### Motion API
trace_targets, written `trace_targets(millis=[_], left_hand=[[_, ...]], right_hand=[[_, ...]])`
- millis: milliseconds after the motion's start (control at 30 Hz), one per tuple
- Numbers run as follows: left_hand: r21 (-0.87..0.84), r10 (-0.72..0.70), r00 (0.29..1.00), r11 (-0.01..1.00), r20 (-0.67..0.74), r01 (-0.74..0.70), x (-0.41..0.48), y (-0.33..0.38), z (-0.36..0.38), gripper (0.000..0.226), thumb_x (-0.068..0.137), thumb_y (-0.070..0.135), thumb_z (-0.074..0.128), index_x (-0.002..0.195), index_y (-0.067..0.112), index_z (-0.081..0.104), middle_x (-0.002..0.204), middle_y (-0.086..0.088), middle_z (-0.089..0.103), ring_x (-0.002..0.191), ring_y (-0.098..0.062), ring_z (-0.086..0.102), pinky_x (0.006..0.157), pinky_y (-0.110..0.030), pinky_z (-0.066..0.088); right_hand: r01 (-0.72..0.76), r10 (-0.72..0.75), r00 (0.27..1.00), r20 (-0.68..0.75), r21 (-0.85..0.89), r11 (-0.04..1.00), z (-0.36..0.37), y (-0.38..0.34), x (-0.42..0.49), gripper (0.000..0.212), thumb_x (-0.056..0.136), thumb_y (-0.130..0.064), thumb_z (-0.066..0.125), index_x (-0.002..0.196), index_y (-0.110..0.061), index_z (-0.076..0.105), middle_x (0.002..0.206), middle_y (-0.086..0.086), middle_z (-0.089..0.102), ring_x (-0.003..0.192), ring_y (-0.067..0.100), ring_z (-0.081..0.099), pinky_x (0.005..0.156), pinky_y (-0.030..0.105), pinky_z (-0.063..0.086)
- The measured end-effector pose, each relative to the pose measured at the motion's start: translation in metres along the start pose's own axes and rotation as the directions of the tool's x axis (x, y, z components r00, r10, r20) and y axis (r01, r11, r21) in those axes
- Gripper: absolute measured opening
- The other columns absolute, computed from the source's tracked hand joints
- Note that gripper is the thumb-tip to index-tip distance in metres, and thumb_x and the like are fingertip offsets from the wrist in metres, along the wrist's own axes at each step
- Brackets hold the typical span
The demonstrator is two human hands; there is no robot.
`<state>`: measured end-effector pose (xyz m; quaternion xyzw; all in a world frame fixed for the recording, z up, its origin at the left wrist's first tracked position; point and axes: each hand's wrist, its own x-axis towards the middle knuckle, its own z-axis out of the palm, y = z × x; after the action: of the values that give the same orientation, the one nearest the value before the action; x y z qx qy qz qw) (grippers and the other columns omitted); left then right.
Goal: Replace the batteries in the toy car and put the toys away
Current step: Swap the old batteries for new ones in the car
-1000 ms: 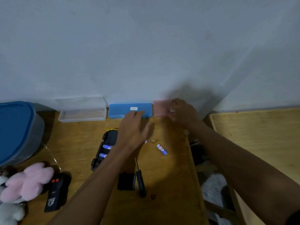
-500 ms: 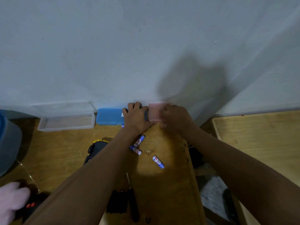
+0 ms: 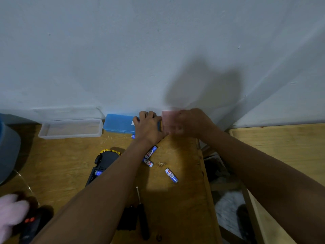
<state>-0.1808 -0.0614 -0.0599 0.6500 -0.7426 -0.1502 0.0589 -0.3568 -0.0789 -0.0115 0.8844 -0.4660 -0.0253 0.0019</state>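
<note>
Screwdriver [image 3: 143, 224] and black cover [image 3: 127, 221] lie nearest at 6 o'clock on the table [image 3: 61, 159], with a remote [image 3: 30, 226] and pink plush [image 3: 10, 210] at 8. Beyond, the left forearm crosses the toy car [image 3: 103, 164], one battery [image 3: 98, 172] showing in its bay; loose batteries [image 3: 171, 175] lie at its 3 o'clock. Against the wall at 10 sit an open clear box [image 3: 70, 128] and a closed blue box [image 3: 119, 123]. Both hands clamp the blurred pink box [image 3: 169, 120], its contents unseen: the right hand [image 3: 191, 123] is wrapped round it, and the left hand [image 3: 149, 127], curled at its left edge, has come up from the car since a second ago.

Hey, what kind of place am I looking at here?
Probably a home work corner: a bare plywood table against a plain painted wall, a clear plastic box, and a pink plush toy at its edge.
</note>
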Motion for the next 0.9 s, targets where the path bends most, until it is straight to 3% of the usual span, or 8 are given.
trace_targets(millis=[167,300,467,567,633,700,767,900], left_hand=[[0.005,-0.007,1.000,1.000,0.007,0.007,-0.001,0.000,0.000,0.069,0.077,0.070,0.062,0.129,0.024,0.061,0.133,-0.001,0.050,0.127,-0.026,0.032,0.100,-0.045,0.024],[0.013,0.000,1.000,1.000,0.014,0.000,-0.002,0.002,0.000,0.069,0.076,0.072,0.061,0.127,0.024,0.062,0.133,-0.001,0.050,0.125,-0.026,0.032,0.099,-0.045,0.024],[-0.015,0.029,0.998,0.999,0.050,-0.028,-0.010,0.004,-0.016,0.069,0.075,0.066,0.067,0.129,0.023,0.059,0.133,-0.003,0.047,0.125,-0.025,0.035,0.102,-0.044,0.025],[-0.221,0.044,0.998,0.975,0.038,-0.035,-0.034,-0.010,-0.042,0.070,0.076,0.063,0.069,0.133,0.025,0.057,0.131,-0.004,0.047,0.124,-0.023,0.039,0.103,-0.039,0.027],[-0.350,-0.017,1.000,0.937,-0.023,0.007,-0.062,-0.028,-0.060,0.074,0.073,0.066,0.064,0.131,0.021,0.061,0.124,-0.006,0.053,0.120,-0.024,0.046,0.103,-0.039,0.034],[-0.431,-0.146,0.983,0.898,-0.108,0.086,-0.096,-0.055,-0.072,0.062,0.079,0.052,0.070,0.128,0.016,0.063,0.121,-0.011,0.058,0.119,-0.029,0.050,0.104,-0.039,0.039],[-0.453,-0.309,0.941,0.864,-0.136,0.218,-0.132,-0.082,-0.077,0.050,0.086,0.038,0.072,0.129,0.014,0.062,0.123,-0.016,0.058,0.120,-0.033,0.050,0.104,-0.040,0.040],[-0.453,-0.551,0.829,0.718,0.093,0.528,-0.191,-0.122,-0.074,0.052,0.091,0.038,0.064,0.136,0.012,0.055,0.131,-0.016,0.057,0.121,-0.032,0.054,0.102,-0.042,0.045]], right_hand=[[-0.133,0.156,0.979,-0.134,0.172,0.976,-0.002,0.010,-0.010,0.022,0.083,-0.031,0.061,0.097,-0.014,0.063,0.088,0.005,0.066,0.076,0.025,0.063,0.059,0.025,0.036],[-0.216,0.274,0.871,-0.407,0.184,0.959,0.012,0.011,-0.015,0.014,0.082,-0.024,0.066,0.093,-0.015,0.070,0.092,0.008,0.060,0.083,0.024,0.059,0.061,0.029,0.047],[-0.327,0.422,0.797,-0.433,0.279,0.903,0.007,-0.006,-0.021,0.036,0.080,-0.021,0.066,0.115,-0.015,0.066,0.108,0.009,0.062,0.101,0.027,0.060,0.078,0.036,0.051],[-0.304,0.457,0.761,-0.461,0.369,0.878,-0.004,-0.034,-0.034,0.034,0.077,-0.023,0.061,0.110,-0.016,0.066,0.106,0.007,0.062,0.098,0.026,0.059,0.079,0.038,0.050],[-0.261,0.409,0.786,-0.463,0.352,0.899,-0.007,-0.063,-0.045,0.026,0.082,-0.026,0.056,0.104,-0.019,0.066,0.106,0.006,0.063,0.098,0.027,0.059,0.082,0.040,0.051],[-0.201,0.326,0.878,-0.350,0.347,0.916,-0.003,-0.097,-0.056,0.026,0.090,-0.030,0.049,0.103,-0.017,0.067,0.108,0.004,0.065,0.102,0.026,0.059,0.083,0.041,0.051],[-0.140,0.275,0.933,-0.234,0.467,0.873,0.001,-0.134,-0.065,0.029,0.090,-0.032,0.050,0.103,-0.015,0.068,0.102,0.004,0.067,0.095,0.022,0.062,0.078,0.035,0.051],[-0.011,0.113,0.986,-0.123,0.624,0.781,0.005,-0.193,-0.059,0.023,0.090,-0.027,0.060,0.108,-0.018,0.071,0.098,0.001,0.068,0.093,0.019,0.062,0.076,0.030,0.048]])
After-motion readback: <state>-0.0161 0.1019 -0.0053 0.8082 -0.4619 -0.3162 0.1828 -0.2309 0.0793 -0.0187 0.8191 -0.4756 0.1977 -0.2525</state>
